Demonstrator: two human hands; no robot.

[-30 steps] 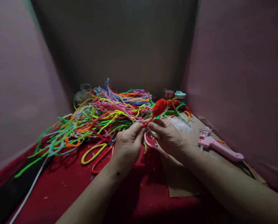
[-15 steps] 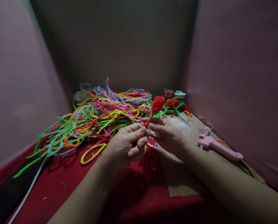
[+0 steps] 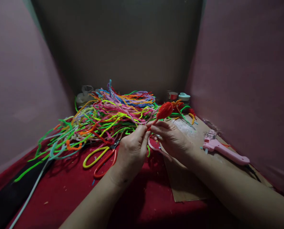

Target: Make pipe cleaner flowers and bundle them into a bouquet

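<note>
Both hands meet over the middle of the table at a red pipe-cleaner flower bud [image 3: 165, 110]. Its rounded head tilts up to the right, above my fingers. My left hand [image 3: 134, 148] is closed, pinching the bud's thin lower end between thumb and fingers. From the other side, my right hand [image 3: 172, 137] pinches the stem just under the head. The fingertips cover the very end of the stem. Scissors [image 3: 112, 147] with one yellow and one red handle lie beside my left wrist, their blades partly hidden.
A large heap of colored pipe cleaners [image 3: 118, 111] spreads behind and left of my hands. To the right, a pink glue gun [image 3: 224, 153] lies on a cardboard sheet [image 3: 187, 187]. Farther back stand a jar with a pale teal lid [image 3: 184, 96] and a small can [image 3: 172, 96].
The bud has tipped lower and to the right. My left hand has turned and shifted right, its fingers now tucked from view, and the scissors' red handle has come into sight.
</note>
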